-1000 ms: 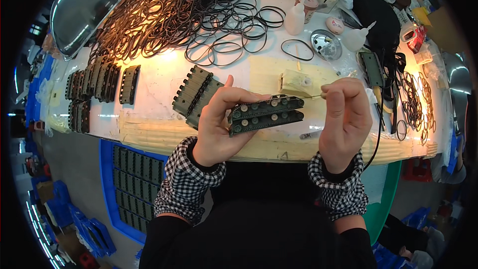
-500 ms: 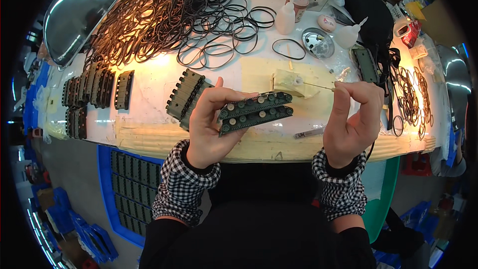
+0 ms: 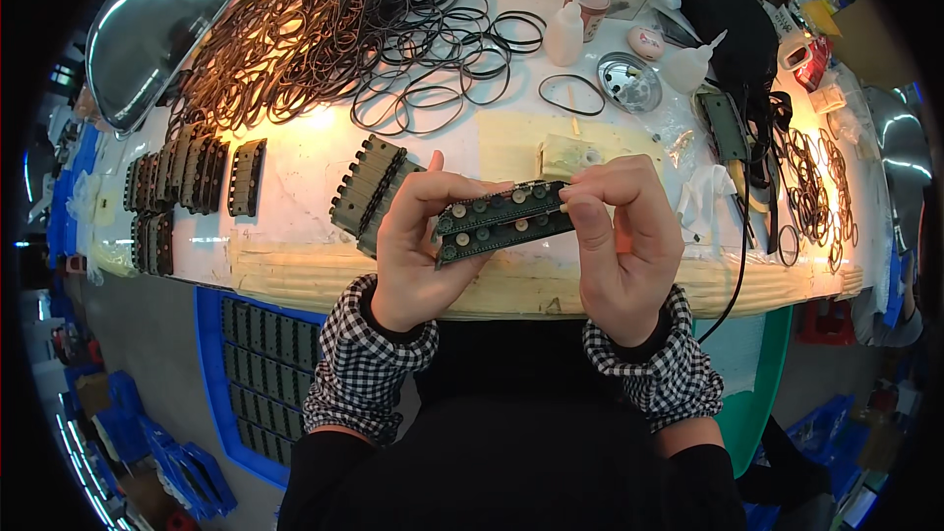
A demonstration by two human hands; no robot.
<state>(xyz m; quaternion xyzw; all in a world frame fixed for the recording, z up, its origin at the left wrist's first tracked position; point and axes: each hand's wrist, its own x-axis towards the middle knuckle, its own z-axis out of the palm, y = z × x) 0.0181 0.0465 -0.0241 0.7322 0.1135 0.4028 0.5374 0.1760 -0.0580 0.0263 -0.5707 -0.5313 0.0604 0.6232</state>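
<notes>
My left hand (image 3: 408, 270) is closed around a dark green toy tank chassis (image 3: 503, 221), held tilted above the table's front edge. Two rows of small round wheels, some bronze-coloured, face me along its tracked sides. At the chassis's right end, my right hand (image 3: 629, 256) is closed in a pinch on a thin stick, mostly hidden by the fingers; a pale bit (image 3: 564, 206) shows by the thumb tip. Behind the hands sits a cream block (image 3: 568, 155) with a small hollow. More green chassis pieces (image 3: 369, 192) lie just left of my left hand.
A large heap of black rubber bands (image 3: 334, 39) covers the back left. Stacked chassis pieces (image 3: 187, 177) stand at the left. Squeeze bottles (image 3: 564, 34), a round metal dish (image 3: 629, 82) and a black bag (image 3: 723, 29) occupy the back right. Below the table is a blue crate (image 3: 211, 374).
My right hand has moved left from beside the cream block, bringing the thin stick to the chassis's right end. My left hand still holds the chassis in nearly the same place.
</notes>
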